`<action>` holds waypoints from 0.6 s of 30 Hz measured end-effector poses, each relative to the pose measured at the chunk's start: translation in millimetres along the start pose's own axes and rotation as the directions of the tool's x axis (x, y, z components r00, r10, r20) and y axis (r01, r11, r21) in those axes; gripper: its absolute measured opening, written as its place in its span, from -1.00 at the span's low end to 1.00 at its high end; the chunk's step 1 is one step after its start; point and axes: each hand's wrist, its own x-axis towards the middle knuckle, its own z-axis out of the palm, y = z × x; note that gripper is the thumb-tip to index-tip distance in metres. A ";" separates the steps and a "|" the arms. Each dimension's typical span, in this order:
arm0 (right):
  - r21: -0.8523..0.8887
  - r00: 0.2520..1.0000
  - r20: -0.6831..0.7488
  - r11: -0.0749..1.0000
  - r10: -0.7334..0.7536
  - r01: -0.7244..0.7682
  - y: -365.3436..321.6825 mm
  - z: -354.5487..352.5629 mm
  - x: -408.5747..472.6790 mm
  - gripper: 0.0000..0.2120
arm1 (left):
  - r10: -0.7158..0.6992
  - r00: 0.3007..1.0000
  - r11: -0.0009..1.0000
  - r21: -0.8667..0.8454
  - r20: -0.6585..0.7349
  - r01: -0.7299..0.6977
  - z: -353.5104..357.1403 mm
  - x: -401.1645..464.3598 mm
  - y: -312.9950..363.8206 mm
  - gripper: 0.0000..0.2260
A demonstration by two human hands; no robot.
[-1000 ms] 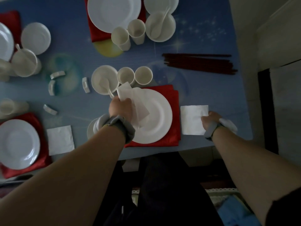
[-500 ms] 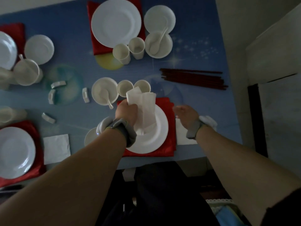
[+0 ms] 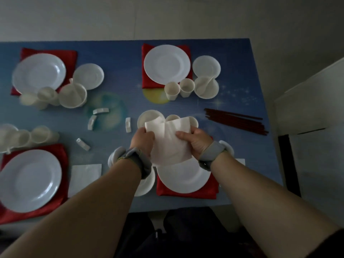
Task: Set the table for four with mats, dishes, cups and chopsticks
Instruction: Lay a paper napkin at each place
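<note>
Holding a thin white paper napkin [image 3: 170, 144] between both hands: left hand [image 3: 143, 141] pinching its left edge, right hand [image 3: 194, 141] pinching its right edge, fingers closed on the sheet, above the near round white plate [image 3: 183, 178] on its red cloth mat [image 3: 186, 192]. Judging the napkin light, limp and easily torn or creased, so best gripping at edges or corners with a gentle pinch, not pulling apart. Lying flat already: one folded white napkin [image 3: 84, 178] beside the left near setting, and a sliver of another [image 3: 241, 161] behind the right wrist. Counting outward on the blue table [image 3: 238, 75]: four large white plates, four red mats, four small white chopstick rests [image 3: 127, 124], one bundle of dark red chopsticks [image 3: 235, 121] lying well apart to the right, still unsorted. Cups and bowls clustering by each setting, some too blurred for counting.
</note>
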 end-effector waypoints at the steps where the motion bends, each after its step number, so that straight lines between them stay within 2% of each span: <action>1: 0.002 1.000 -0.013 1.000 -0.011 0.011 0.5 12.6 -1.6 -0.89 | 0.001 1.000 1.000 -0.019 0.001 -0.001 -12.9 3.6 -5.1 -0.79; 3: 0.029 0.999 -0.039 0.999 -0.013 0.014 5.2 52.3 -4.4 -0.81 | -0.007 1.000 0.996 -0.084 0.001 0.007 -53.3 15.5 -21.4 -0.80; 6: 0.085 0.998 -0.050 0.996 -0.031 0.035 9.5 89.5 -4.7 -0.83 | -0.004 1.000 0.992 -0.130 -0.027 0.000 -90.5 38.7 -42.0 -0.77; 8: 0.096 0.996 -0.078 0.994 -0.038 0.045 14.9 111.3 -2.2 -0.75 | -0.012 0.999 0.991 -0.136 -0.043 0.006 -114.8 50.8 -50.7 -0.76; 14: 0.051 0.987 -0.150 0.996 -0.059 0.068 25.7 174.6 13.7 -0.64 | -0.113 0.986 0.970 -0.228 -0.126 0.082 -185.5 77.7 -73.1 -0.65; 15: 0.037 0.984 -0.163 0.997 -0.068 0.075 25.8 181.2 18.3 -0.62 | -0.100 0.988 0.977 -0.197 -0.115 0.076 -191.4 79.4 -76.3 -0.66; 18: -0.055 0.967 -0.241 0.996 -0.083 0.072 19.1 196.0 35.1 -0.61 | -0.064 0.983 0.982 0.162 -0.171 0.092 -203.4 73.5 -67.9 -0.70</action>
